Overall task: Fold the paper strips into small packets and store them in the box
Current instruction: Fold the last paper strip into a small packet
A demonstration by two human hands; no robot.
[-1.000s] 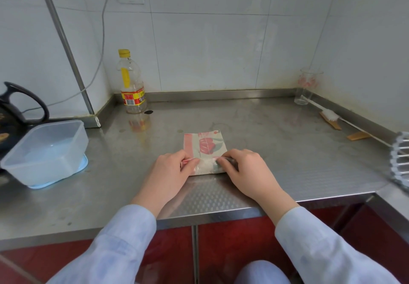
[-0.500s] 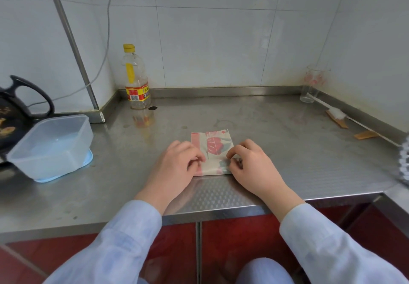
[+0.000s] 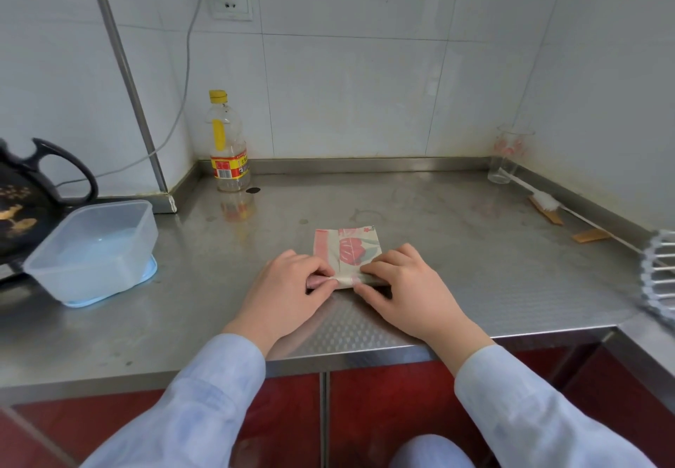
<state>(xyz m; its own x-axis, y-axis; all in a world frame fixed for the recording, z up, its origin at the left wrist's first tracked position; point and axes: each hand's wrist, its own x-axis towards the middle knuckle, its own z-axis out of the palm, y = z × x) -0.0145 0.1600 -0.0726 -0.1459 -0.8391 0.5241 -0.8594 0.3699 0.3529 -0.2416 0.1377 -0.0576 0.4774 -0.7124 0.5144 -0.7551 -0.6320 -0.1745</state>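
Stainless-steel counter point(image 3: 456, 248) in a white-tiled corner, viewed from above. The printed paper point(image 3: 347, 248) lies flat near the middle of the counter, directly ahead of you, with its near edge turned up between your hands. Your left hand point(image 3: 288, 292) pinches the near-left corner between thumb and curled fingers. Your right hand point(image 3: 409, 292) grips the near edge on the right, with its fingertips curled over the fold. The box point(image 3: 91, 274) stands open, well apart to your left, beside a dark kettle point(image 3: 25, 204).

Likely faults: if one hand rolls ahead of the other, the fold will probably run skewed. The paper may also slide away on the smooth steel, since nothing holds its far edge. A loose crease would likely spring open when released.

Clearances: the counter's front edge lies just behind your wrists, so keep the work forward. The way left to the box looks unobstructed. A bottle point(image 3: 228, 153) stands at the back, a glass point(image 3: 507, 157) and a brush point(image 3: 544, 201) lie along the right wall, and a wire rack point(image 3: 661, 277) sits at the far right.
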